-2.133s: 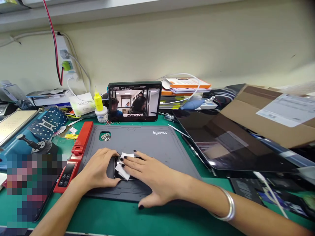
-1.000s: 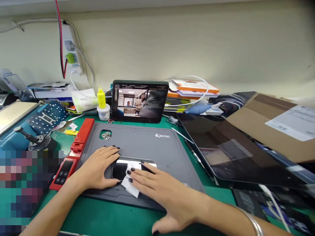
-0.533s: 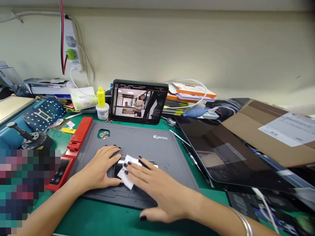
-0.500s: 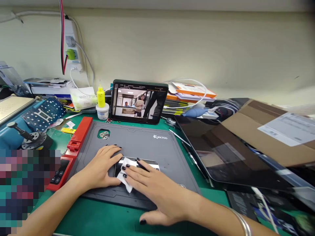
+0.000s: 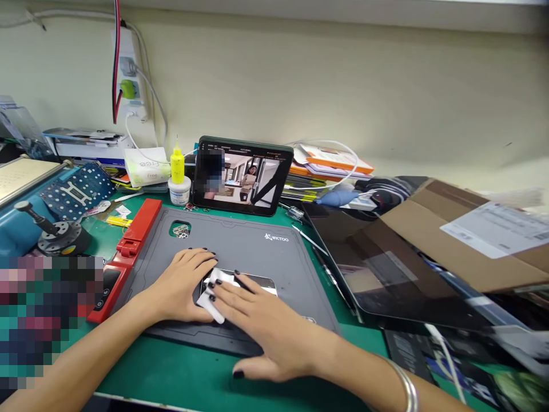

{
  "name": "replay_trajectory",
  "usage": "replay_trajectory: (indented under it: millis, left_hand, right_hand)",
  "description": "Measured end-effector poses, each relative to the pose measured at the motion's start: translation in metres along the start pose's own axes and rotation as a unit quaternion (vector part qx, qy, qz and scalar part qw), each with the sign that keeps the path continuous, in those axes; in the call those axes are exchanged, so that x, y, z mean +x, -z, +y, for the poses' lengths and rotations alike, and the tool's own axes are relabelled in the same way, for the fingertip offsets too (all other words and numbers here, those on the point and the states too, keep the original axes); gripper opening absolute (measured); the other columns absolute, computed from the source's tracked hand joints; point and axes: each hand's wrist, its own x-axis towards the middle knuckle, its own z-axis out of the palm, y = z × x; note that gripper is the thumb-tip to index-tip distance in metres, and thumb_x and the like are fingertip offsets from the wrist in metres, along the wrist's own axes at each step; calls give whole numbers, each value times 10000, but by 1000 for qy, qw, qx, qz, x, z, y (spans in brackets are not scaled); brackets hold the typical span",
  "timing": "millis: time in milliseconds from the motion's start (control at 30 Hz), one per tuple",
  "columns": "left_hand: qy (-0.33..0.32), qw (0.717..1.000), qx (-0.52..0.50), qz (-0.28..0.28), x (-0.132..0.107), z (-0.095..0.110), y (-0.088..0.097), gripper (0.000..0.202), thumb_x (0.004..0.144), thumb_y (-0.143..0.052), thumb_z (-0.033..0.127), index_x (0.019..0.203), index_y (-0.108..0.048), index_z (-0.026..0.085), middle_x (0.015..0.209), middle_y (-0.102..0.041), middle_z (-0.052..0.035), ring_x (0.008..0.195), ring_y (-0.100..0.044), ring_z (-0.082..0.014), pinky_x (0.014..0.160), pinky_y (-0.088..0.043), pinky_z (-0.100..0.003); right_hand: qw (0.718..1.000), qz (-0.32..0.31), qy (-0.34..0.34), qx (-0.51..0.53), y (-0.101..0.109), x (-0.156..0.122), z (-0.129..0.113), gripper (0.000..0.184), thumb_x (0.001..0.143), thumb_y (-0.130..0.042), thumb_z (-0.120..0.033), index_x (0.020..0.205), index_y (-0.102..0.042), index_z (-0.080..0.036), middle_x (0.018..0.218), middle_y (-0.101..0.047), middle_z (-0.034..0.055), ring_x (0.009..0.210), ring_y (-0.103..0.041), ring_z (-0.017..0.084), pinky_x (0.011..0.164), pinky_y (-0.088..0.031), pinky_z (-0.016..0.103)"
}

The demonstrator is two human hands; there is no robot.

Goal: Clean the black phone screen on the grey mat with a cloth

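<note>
A black smartphone (image 5: 261, 282) lies face up on a grey work mat (image 5: 253, 252). My left hand (image 5: 180, 286) lies flat on the mat and holds the phone's left end, fingers spread. My right hand (image 5: 261, 320) presses a small white wipe (image 5: 210, 294) onto the phone's glass with stretched fingers. Most of the screen is hidden under that hand.
A tablet (image 5: 242, 174) playing video leans at the back, with a yellow-capped bottle (image 5: 177, 177) to its left. A red tool (image 5: 128, 252) borders the mat on the left. A large dark screen panel (image 5: 386, 269) and a cardboard box (image 5: 472, 234) fill the right.
My right hand has rubbed the wipe back and forth over the phone, now resting near its left end. My left hand has stayed on the phone's left end. The camera view shifted slightly.
</note>
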Motion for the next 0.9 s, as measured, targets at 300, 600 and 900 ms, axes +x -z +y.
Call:
replay_trajectory:
  millis: [300, 600, 900]
  left_hand:
    - [-10, 1000, -1, -8, -3, -2, 2, 950, 610, -809, 636, 1357, -468, 161, 1409, -510, -194, 1341, -428, -390, 1126, -330, -572]
    - [13, 1000, 0, -8, -14, -11, 9, 723, 762, -748, 471, 1380, -483, 204, 1433, -511, -148, 1359, -435, -344, 1131, -373, -528]
    - [20, 999, 4, -26, -10, -7, 13, 701, 741, -773, 472, 1334, -527, 193, 1420, -520, -147, 1349, -442, -344, 1125, -377, -535]
  right_hand:
    - [1000, 0, 18, 16, -1, -2, 3, 838, 902, -528, -659, 1499, -373, -92, 1571, -270, 166, 1474, -192, 300, 1212, 1, 530]
    - [1000, 12, 5, 13, 3, -14, 8, 790, 923, -545, -582, 1510, -354, -89, 1561, -286, 175, 1468, -213, 305, 1210, -31, 549]
    - [999, -20, -37, 6, 10, -19, 5, 797, 927, -550, -571, 1500, -357, -51, 1568, -249, 179, 1474, -182, 315, 1210, -30, 545]
